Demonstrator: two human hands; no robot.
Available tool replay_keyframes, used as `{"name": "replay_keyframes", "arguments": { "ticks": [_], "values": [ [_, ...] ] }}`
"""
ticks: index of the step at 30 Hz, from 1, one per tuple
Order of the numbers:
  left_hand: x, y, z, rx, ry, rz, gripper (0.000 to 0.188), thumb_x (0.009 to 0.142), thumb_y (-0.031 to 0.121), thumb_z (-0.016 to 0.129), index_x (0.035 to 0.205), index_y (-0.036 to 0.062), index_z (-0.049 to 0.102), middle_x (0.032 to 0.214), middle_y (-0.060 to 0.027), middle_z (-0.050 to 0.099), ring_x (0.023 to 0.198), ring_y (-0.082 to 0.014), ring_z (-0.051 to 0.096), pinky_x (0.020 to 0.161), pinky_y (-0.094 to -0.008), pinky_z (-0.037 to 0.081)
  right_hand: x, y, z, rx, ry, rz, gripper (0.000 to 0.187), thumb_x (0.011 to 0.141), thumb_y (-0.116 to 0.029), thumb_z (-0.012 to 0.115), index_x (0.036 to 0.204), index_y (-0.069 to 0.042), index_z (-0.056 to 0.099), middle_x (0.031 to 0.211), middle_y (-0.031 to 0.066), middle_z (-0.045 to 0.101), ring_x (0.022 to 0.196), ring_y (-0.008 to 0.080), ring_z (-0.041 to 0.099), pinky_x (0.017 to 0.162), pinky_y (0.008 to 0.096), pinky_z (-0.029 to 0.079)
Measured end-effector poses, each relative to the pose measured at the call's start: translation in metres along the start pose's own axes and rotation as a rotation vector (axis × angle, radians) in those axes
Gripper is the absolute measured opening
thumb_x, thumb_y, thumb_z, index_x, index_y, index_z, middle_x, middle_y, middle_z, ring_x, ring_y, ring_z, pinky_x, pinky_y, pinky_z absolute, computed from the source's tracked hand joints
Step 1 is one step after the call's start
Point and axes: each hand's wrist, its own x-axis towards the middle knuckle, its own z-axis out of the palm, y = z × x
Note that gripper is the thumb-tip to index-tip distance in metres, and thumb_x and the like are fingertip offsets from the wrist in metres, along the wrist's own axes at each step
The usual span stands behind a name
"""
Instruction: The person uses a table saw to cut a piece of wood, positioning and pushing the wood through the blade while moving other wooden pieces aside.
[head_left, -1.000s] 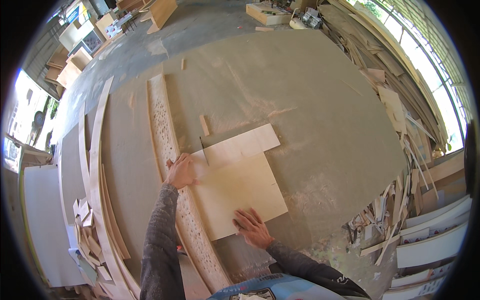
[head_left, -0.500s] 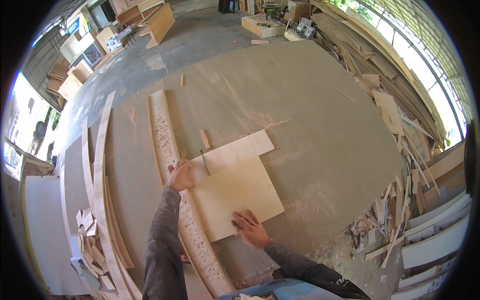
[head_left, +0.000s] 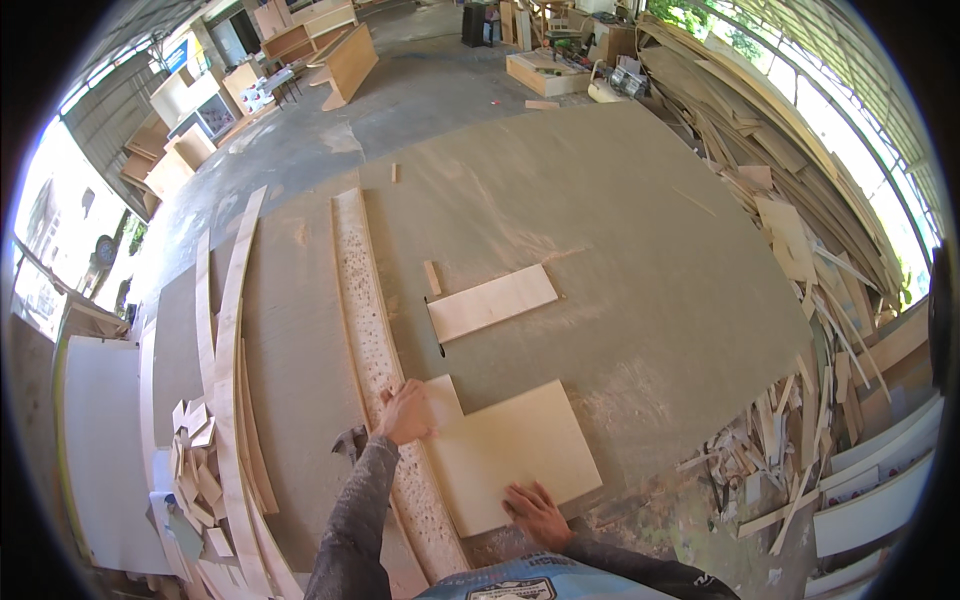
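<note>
A broad pale board [head_left: 515,450] lies flat on the brown work surface, close to my body. My right hand [head_left: 537,517] rests on its near edge, fingers spread. My left hand [head_left: 405,412] is closed on a small pale board piece [head_left: 444,397] at the broad board's far left corner. Under that wrist runs a long speckled straight strip [head_left: 362,270], touching the boards' left side. Farther off lies a pale rectangular offcut [head_left: 493,303], apart from both boards. A thin dark slot, with what looks like a saw blade [head_left: 432,325], stands at its left end.
A narrow wood scrap [head_left: 432,277] lies beyond the slot. Long thin strips [head_left: 232,290] and a heap of small offcuts [head_left: 200,470] are on the left. Stacked sheets [head_left: 770,130] and splintered scraps [head_left: 770,450] line the right. A dark object [head_left: 350,440] sits beside the speckled strip.
Both hands have drawn the broad board and the small piece back toward me. The offcut stays by the slot, now separate from them. The view has shifted slightly.
</note>
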Motion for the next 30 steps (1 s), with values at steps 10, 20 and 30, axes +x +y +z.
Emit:
{"name": "replay_keyframes", "arguments": {
  "ticks": [10, 20, 30],
  "values": [
    [-0.04, 0.047, -0.025, -0.168, 0.189, -0.066, 0.027, 0.078, 0.004, 0.073, 0.104, -0.0003, 0.068, 0.093, -0.0137, 0.062, 0.09, -0.0327, 0.062, 0.078, -0.0415, 0.048, 0.001, 0.008, -0.021, 0.242, 0.019, -0.008, 0.03, 0.089, -0.023, 0.068, 0.114, -0.006, 0.069, 0.134, 0.0122, 0.06, 0.129, 0.0275, 0.052, 0.111, 0.0536, 0.034],
    [-0.187, -0.05, -0.107, -1.045, 1.445, -0.395, 0.012, 0.1, 0.019, 0.061, 0.104, 0.0107, 0.068, 0.087, 0.0035, 0.061, 0.082, -0.0138, 0.061, 0.071, -0.0311, 0.046, 0.108, 0.104, -0.093, 0.281, 0.509, 0.192, 0.017, 0.086, -0.009, 0.067, 0.1, 0.0, 0.071, 0.106, 0.0167, 0.07, 0.099, 0.0358, 0.067, 0.09, 0.0432, 0.052],
    [-0.224, -0.015, 0.031, -0.977, 1.599, -0.867, 0.026, 0.09, 0.009, 0.063, 0.115, 0.0054, 0.061, 0.096, -0.0021, 0.061, 0.082, -0.0146, 0.06, 0.072, -0.0284, 0.048, 0.236, 0.22, -0.138, -0.089, 0.55, 0.316, 0.064, 0.077, -0.001, 0.069, 0.139, -0.002, 0.052, 0.149, 0.0167, 0.046, 0.135, 0.0362, 0.045, 0.107, 0.0472, 0.043]
  ]
}}
